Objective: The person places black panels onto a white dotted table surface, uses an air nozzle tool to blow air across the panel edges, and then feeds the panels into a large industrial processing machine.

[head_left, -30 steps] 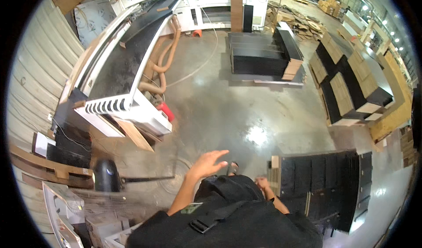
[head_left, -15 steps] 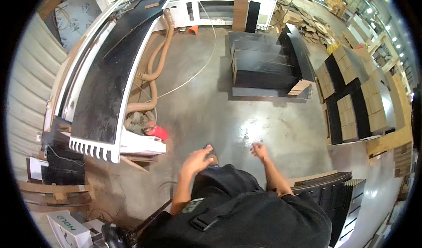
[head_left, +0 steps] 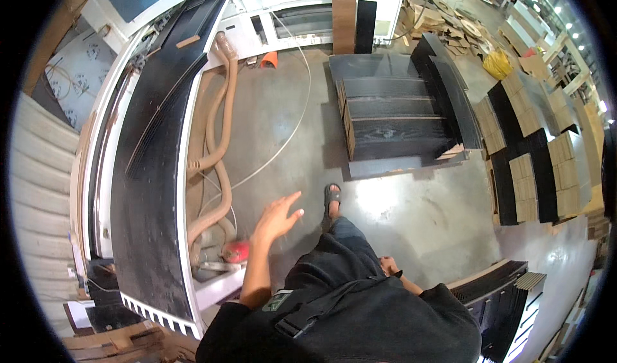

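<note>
The person over there wears a black short-sleeved shirt point(head_left: 392, 318) crossed by a black strap with a buckle point(head_left: 294, 323), a small greenish patch point(head_left: 277, 300), dark shorts point(head_left: 357, 235), a black wristband point(head_left: 398, 274) and a dark sandal point(head_left: 330, 199).

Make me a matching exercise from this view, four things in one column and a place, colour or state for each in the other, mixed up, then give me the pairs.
Things
1. Left hand
2. Right hand
3. Hoses
4. Sandal

Descriptions
A. Tan, beside the long black-topped table
B. Close beside the body
C. Dark, worn on a foot
D. Out in front, empty, fingers extended

Pairs: 1-D, 2-B, 3-A, 4-C
</note>
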`<state>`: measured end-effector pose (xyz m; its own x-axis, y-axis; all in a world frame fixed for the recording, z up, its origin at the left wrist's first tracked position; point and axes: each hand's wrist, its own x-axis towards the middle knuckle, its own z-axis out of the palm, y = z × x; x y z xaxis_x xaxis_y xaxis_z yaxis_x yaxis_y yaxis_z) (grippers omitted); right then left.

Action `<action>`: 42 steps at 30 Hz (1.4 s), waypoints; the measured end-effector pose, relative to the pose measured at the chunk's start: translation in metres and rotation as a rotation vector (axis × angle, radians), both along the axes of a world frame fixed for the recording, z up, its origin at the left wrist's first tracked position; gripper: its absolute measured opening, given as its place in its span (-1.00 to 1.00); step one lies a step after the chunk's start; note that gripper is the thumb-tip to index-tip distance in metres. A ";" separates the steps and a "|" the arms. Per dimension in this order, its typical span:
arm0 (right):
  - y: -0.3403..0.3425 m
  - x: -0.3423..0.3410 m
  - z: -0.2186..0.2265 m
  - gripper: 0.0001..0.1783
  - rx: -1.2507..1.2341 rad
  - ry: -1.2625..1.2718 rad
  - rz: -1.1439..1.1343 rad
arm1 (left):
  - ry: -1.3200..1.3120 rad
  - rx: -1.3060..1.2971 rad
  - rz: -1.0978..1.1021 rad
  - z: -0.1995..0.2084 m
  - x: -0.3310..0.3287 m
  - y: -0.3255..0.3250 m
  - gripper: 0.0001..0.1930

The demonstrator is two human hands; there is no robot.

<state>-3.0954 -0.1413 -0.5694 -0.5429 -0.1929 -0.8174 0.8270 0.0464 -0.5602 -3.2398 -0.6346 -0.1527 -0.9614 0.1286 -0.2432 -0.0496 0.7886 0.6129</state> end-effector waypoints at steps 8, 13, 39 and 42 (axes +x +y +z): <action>-0.147 -0.373 0.034 -0.53 0.243 0.360 0.211 | -0.128 0.162 -0.067 0.007 -0.179 -0.001 -0.39; -0.215 -0.581 0.132 -0.55 0.337 0.461 0.211 | -0.173 0.045 -0.040 -0.006 -0.281 -0.047 -0.35; -0.363 -0.910 -0.027 -0.58 0.417 0.002 0.658 | -0.071 -0.002 0.109 -0.029 -0.810 -0.341 -0.34; -0.430 -1.052 0.003 -0.79 0.308 0.631 0.817 | -0.055 0.093 0.101 -0.011 -0.851 -0.352 -0.32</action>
